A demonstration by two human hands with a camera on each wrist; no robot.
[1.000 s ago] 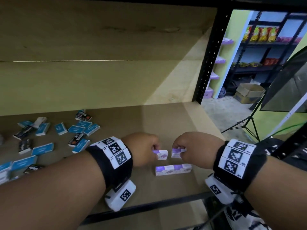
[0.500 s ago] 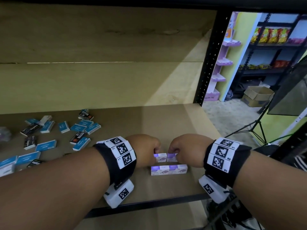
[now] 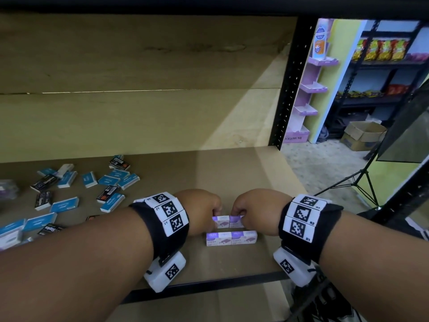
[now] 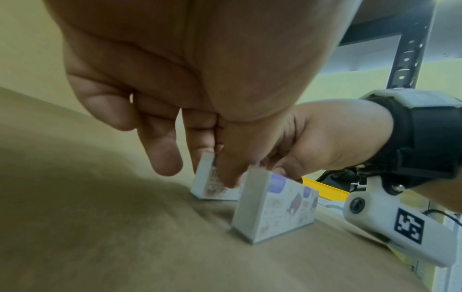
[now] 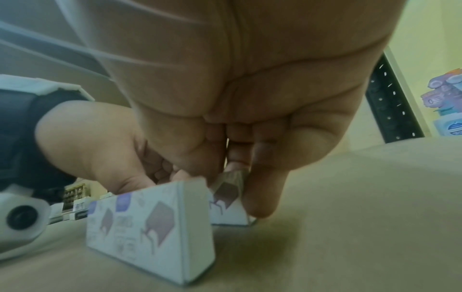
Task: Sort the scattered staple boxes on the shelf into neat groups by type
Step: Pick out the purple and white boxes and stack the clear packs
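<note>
- Left hand (image 3: 200, 211) pinches one purple staple box (image 3: 221, 221); right hand (image 3: 256, 211) pinches its twin (image 3: 236, 221), ends touching, on the shelf board (image 3: 232, 173).
- Both stand on edge, long axes left-right in one line.
- Just in front, parallel: front pair of purple boxes (image 3: 231, 238), end to end.
- Well left: scattered blue and black boxes (image 3: 109, 182), pointing every way.

staple boxes (image 3: 231, 238): white-purple | scattered boxes (image 3: 63, 204): blue, black | wristbands (image 3: 170, 213): black-white checks
</note>
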